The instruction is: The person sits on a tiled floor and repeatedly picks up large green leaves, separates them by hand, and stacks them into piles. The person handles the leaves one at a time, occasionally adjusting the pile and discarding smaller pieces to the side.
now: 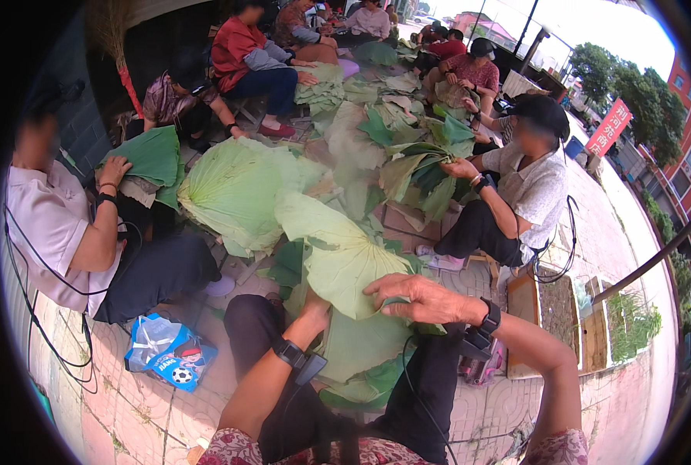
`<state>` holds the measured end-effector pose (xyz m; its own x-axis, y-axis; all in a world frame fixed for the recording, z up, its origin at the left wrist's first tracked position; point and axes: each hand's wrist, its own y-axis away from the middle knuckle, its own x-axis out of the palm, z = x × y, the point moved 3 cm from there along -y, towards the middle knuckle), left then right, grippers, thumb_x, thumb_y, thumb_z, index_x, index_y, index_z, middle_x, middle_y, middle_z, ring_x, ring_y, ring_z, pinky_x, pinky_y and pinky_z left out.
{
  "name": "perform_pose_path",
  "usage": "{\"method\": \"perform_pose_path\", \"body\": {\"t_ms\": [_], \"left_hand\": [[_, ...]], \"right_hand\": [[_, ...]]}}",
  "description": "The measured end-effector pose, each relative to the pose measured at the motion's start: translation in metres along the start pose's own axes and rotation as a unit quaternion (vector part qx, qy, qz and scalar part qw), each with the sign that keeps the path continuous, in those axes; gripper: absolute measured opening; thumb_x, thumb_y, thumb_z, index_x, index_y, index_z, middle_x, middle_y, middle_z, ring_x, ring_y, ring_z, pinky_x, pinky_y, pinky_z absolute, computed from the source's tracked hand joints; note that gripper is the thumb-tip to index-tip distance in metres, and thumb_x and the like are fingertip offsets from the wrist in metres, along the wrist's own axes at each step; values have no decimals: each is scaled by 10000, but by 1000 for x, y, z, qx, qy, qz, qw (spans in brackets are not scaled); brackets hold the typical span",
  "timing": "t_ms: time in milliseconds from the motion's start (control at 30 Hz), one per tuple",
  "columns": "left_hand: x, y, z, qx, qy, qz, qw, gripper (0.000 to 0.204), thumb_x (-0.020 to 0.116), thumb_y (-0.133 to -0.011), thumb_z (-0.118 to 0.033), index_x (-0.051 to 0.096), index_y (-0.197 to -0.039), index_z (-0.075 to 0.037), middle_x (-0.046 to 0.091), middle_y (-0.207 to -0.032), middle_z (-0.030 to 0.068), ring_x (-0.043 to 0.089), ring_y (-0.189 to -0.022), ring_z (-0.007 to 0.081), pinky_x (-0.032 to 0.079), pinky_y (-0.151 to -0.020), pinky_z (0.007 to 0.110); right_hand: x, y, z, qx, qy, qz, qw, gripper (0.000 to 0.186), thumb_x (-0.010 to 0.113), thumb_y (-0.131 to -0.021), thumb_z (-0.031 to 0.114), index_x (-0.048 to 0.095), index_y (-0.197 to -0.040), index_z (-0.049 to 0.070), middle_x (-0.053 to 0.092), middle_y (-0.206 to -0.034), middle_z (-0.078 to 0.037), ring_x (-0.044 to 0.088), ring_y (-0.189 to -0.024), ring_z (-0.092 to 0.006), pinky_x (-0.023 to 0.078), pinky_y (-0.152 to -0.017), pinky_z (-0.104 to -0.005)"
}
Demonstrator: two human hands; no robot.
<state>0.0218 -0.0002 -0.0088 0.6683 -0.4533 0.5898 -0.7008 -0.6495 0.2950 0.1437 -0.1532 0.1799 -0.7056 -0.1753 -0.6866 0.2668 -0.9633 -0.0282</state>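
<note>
In the head view I see a pale green leaf point(338, 260) above the lap, its long axis slanting up-left from the right hand point(423, 298), whose fingers pinch its near edge. The left hand point(313, 311) is below it, fingers hidden, grip impossible to tell. A blue bag point(171, 356) shows unclear contents; a box point(522, 306) holds soil.

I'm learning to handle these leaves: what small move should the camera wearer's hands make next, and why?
Probably lower the large pale leaf onto the leaves below: the right hand is at its lower right edge, and the left hand, partly hidden, is at its lower left.
</note>
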Motion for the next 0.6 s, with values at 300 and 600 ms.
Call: {"method": "perform_pose_path", "body": {"t_ms": [300, 600], "left_hand": [[3, 5, 11, -6, -31, 34, 999, 352, 606, -955, -86, 561, -1281, 38, 652, -1185, 123, 630, -1066, 222, 516, -899, 346], [-33, 45, -15, 114, -510, 98, 847, 379, 606, -939, -66, 566, -1298, 48, 641, -1240, 120, 604, -1123, 229, 489, -931, 349]], "right_hand": [[53, 9, -51, 223, -53, -82, 970, 641, 616, -962, 461, 486, -1373, -13, 591, -1296, -249, 581, -1197, -369, 458, -1021, -449], [97, -45, -79, 204, -404, -165, 877, 916, 528, -909, 699, 419, -1442, -39, 536, -1376, -246, 521, -1293, -337, 441, -1057, -475]]}}
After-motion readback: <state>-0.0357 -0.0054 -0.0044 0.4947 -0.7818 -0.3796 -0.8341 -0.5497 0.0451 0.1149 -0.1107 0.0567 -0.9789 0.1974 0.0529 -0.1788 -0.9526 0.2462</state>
